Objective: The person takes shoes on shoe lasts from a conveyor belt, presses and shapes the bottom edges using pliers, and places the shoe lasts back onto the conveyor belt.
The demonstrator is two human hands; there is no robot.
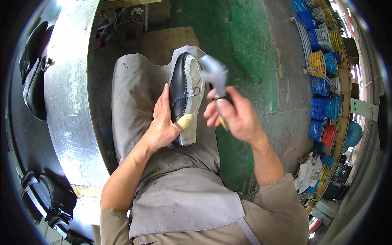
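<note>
L hand (163, 124) grips black shoe (191, 100) at 12 o'clock, bottom up; R hand (237, 116) holds hammer (218, 75) at 1 o'clock. Edge (189, 81) looks folded in; sole prob. not on yet.

Shiny metal surface (71, 106) at left. Worn green floor (253, 49). Far right: blue baskets (318, 108), yellow basket (317, 62), red basket (329, 135), crumpled white bag (307, 171), teal bundle (353, 134).

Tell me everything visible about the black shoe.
The shoe looks like glossy black leather, its pale underside turned up, with a jagged edge and dark mark. It lies lengthwise on the grey-clad right thigh. The left hand holds it, yellow-wrapped thumb over the underside. A blurred hammer is beside its edge; contact is unclear.
</note>
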